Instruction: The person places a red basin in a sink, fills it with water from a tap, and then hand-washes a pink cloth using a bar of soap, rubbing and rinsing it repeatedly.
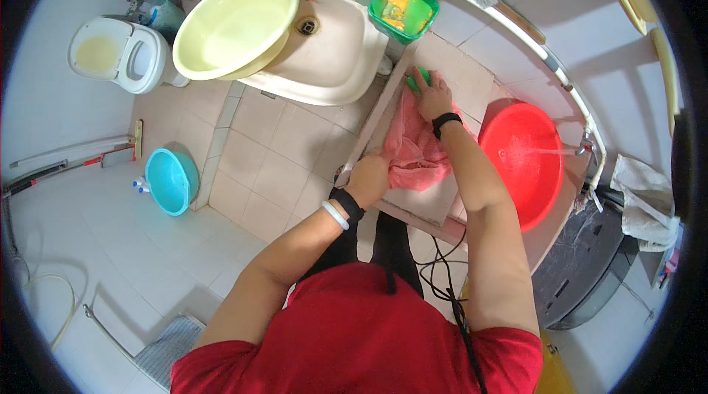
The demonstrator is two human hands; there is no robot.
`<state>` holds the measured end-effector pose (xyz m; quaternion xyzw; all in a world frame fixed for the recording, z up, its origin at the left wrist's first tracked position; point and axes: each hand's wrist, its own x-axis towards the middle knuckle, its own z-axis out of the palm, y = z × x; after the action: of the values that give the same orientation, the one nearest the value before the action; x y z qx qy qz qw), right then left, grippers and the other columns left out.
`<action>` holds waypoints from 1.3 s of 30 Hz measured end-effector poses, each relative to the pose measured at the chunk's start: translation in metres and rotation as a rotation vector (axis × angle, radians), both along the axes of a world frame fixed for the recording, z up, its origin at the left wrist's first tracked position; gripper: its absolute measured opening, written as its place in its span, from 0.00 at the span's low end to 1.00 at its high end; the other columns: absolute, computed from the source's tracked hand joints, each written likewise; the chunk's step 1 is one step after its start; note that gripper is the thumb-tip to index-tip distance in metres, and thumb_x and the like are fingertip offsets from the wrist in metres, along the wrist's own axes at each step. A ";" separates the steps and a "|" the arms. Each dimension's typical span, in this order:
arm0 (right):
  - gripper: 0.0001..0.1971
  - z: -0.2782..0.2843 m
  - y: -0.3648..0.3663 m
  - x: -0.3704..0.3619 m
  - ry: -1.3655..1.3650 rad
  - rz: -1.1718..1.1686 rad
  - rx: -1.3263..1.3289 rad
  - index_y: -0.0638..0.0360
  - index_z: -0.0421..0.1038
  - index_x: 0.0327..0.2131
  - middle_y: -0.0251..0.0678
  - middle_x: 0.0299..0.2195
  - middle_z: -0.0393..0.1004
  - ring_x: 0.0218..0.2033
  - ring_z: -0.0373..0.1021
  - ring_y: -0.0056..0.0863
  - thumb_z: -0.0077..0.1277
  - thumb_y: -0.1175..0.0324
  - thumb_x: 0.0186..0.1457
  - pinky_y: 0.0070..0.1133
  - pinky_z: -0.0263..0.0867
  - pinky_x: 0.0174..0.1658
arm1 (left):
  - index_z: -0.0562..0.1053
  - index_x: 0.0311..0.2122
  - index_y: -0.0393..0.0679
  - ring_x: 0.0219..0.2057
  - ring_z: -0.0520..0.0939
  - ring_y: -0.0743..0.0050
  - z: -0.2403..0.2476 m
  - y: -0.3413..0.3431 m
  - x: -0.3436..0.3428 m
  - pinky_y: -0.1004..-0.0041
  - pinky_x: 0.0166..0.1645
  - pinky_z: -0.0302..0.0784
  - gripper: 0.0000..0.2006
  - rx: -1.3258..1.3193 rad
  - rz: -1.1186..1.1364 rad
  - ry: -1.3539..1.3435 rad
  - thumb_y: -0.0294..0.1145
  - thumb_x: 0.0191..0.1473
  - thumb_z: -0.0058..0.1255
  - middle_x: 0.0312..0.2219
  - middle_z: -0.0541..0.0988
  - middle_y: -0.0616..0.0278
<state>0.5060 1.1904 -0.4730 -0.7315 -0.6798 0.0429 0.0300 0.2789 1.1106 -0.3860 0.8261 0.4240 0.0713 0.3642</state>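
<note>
A wet pink cloth [419, 154] lies bunched on the tiled ledge [461, 69] in front of me. My left hand [369, 178] is closed on its near left edge, though the fingertips are partly hidden. On the cloth's far end, my right hand [434, 102] grips a small green block [418, 80] that looks like a bar of soap and presses it down. The red basin [522, 165] stands just right of the cloth, with water running into it from a tap [585, 147] on the wall side.
A white sink [343, 51] is at the far left of the ledge, a pale yellow basin [236, 25] resting over it. Beyond the cloth sits a green box [403, 34] with yellow and green pieces. Black cables [441, 276] hang near my legs. A blue basin [171, 181] stands left.
</note>
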 end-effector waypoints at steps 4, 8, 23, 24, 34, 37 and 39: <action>0.27 0.018 -0.011 -0.023 -0.011 -0.080 -0.138 0.36 0.51 0.58 0.46 0.54 0.57 0.51 0.58 0.47 0.38 0.64 0.52 0.38 0.57 0.50 | 0.72 0.30 0.34 0.30 0.75 0.43 -0.023 0.002 -0.009 0.56 0.35 0.70 0.08 0.049 0.123 -0.093 0.26 0.42 0.48 0.25 0.75 0.42; 0.26 0.037 -0.040 -0.040 -0.018 0.078 -0.163 0.36 0.55 0.56 0.46 0.53 0.57 0.49 0.59 0.46 0.39 0.62 0.52 0.39 0.58 0.49 | 0.71 0.36 0.34 0.32 0.74 0.39 -0.021 0.002 -0.021 0.57 0.36 0.71 0.14 -0.037 0.184 -0.154 0.30 0.43 0.53 0.30 0.75 0.41; 0.26 0.078 -0.119 -0.068 0.218 0.226 -0.036 0.36 0.58 0.54 0.45 0.46 0.63 0.42 0.64 0.47 0.46 0.62 0.49 0.39 0.62 0.41 | 0.64 0.50 0.37 0.41 0.77 0.56 -0.018 0.011 -0.025 0.67 0.45 0.71 0.20 -0.287 0.351 -0.172 0.21 0.48 0.37 0.38 0.75 0.45; 0.26 0.091 -0.123 -0.069 0.126 0.224 -0.028 0.36 0.58 0.54 0.44 0.46 0.63 0.42 0.63 0.45 0.46 0.61 0.49 0.39 0.61 0.41 | 0.64 0.50 0.37 0.41 0.77 0.56 -0.016 0.013 -0.025 0.67 0.45 0.71 0.20 -0.288 0.347 -0.173 0.21 0.48 0.37 0.38 0.75 0.45; 0.23 0.092 -0.102 -0.082 0.692 0.068 -0.089 0.46 0.61 0.53 0.47 0.48 0.63 0.47 0.60 0.51 0.46 0.61 0.50 0.39 0.58 0.48 | 0.60 0.52 0.37 0.43 0.74 0.65 -0.016 0.023 -0.028 0.69 0.45 0.71 0.18 -1.477 0.508 -1.155 0.29 0.56 0.34 0.44 0.71 0.57; 0.23 0.117 -0.126 -0.124 0.612 0.176 0.090 0.48 0.61 0.52 0.49 0.44 0.65 0.45 0.61 0.50 0.46 0.63 0.50 0.39 0.58 0.47 | 0.61 0.50 0.38 0.42 0.72 0.66 0.004 0.020 -0.019 0.69 0.47 0.68 0.20 -1.637 0.582 -1.288 0.41 0.60 0.31 0.42 0.71 0.56; 0.23 0.096 -0.122 -0.108 0.595 0.124 0.092 0.48 0.61 0.52 0.50 0.44 0.65 0.44 0.61 0.50 0.46 0.63 0.50 0.39 0.58 0.46 | 0.62 0.49 0.40 0.41 0.72 0.67 0.004 0.018 -0.013 0.70 0.48 0.67 0.22 -1.598 0.838 -1.146 0.47 0.61 0.27 0.41 0.72 0.57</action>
<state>0.3983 1.0681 -0.3768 -0.6416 -0.6858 0.2262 0.2585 0.2656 1.1290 -0.3824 -0.0203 0.3634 0.2699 0.8915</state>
